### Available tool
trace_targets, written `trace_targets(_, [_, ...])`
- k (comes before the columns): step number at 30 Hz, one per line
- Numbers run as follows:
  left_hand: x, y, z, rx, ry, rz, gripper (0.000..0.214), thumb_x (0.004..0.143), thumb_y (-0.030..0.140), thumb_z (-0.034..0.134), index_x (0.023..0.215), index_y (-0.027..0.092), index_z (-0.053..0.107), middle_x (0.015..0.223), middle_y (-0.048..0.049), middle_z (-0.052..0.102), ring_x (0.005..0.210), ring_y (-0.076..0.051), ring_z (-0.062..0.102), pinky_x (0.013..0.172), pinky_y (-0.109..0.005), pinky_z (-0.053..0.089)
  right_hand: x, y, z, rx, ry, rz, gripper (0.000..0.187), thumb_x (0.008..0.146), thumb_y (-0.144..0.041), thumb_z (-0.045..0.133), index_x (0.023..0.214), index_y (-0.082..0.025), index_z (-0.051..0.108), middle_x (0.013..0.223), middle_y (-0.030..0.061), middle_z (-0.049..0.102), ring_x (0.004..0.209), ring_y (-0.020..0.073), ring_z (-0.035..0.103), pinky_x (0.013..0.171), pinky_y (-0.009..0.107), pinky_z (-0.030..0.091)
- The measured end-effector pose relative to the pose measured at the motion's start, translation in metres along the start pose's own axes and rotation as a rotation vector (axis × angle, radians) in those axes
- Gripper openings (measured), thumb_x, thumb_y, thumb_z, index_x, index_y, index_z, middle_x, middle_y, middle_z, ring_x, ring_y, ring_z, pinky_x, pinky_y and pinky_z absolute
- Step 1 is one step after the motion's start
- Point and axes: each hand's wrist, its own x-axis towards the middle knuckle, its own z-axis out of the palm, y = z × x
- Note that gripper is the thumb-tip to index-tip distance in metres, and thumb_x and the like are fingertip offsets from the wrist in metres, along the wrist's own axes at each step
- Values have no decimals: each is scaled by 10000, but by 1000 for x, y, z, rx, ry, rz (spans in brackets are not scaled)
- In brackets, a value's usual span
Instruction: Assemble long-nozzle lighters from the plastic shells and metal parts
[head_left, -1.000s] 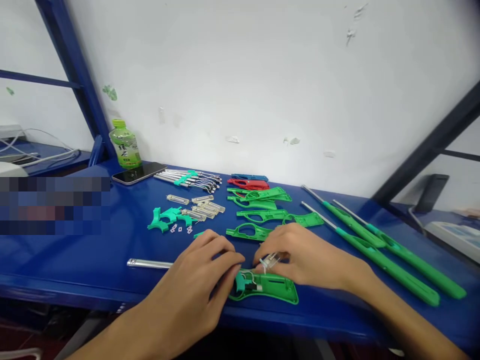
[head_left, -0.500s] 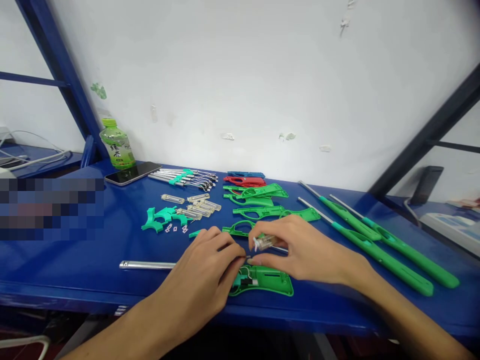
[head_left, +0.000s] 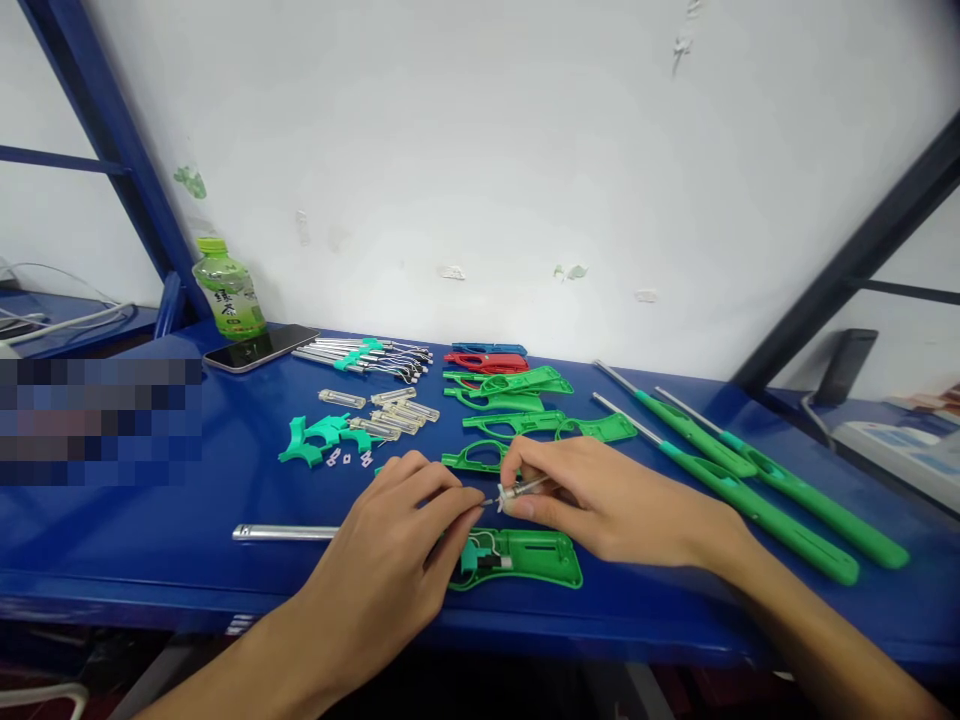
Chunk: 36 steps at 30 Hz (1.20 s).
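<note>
In my right hand (head_left: 600,500), thumb and fingers are closed on a clear lighter fuel tank (head_left: 525,487) with a white fitting at its left end. My left hand (head_left: 401,535) pinches a thin tube (head_left: 487,502), whose tip points at that fitting; whether they touch I cannot tell. Below both hands lies an open green lighter shell half (head_left: 547,560), with a teal trigger (head_left: 469,556), white wire and a black part inside. A metal barrel (head_left: 285,533) extends left from under my left hand, which hides part of the shell.
Spare fuel tanks (head_left: 405,411), teal triggers (head_left: 300,445) and metal rods with wires (head_left: 352,355) lie left of centre. Green shell halves (head_left: 517,425) are behind my hands. Long green lighters (head_left: 765,510) lie at right. A phone (head_left: 259,348) and bottle (head_left: 231,295) stand back left.
My right hand has turned the fuel tank so its white fitting faces the thin tube in my left fingers. The left hand stays nearly in place; the view has shifted slightly.
</note>
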Motion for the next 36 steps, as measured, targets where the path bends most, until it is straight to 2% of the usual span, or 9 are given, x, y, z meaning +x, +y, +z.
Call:
trace_targets(15, [2,5,-6,3,-17,17,166,1048,96,584,1083,185,720,924,-32,702,842,-198,592,782,-358,509,0,-4,1,8,-23,0,201,1105,-454,589,1084,-254,592,656,-90,575,580,145,485,633,297,330])
trace_targets(21, [2,6,-7,1,-40,13,161,1046,90,570,1044,176,707,915,-35,692,834,-196,585,774,-353,506,1,-4,4,26,-30,-6,181,1086,-427,628,1058,-256,576,653,-95,577,581,143,515,628,282,327])
trace_targets(27, [1,8,-8,3,-63,7,174,1062,105,542,1042,183,696,912,-33,685,833,-198,586,788,-361,507,1,-6,4,35,-34,-11,152,1080,-372,651,1043,-249,569,586,-124,492,520,125,465,615,276,303])
trace_targets(36, [2,8,-8,18,-71,14,169,1058,94,538,1031,183,680,912,-29,684,833,-195,588,820,-362,504,2,-10,5,29,-3,-34,167,1075,-384,642,1016,-234,595,601,-105,514,542,131,486,601,276,298])
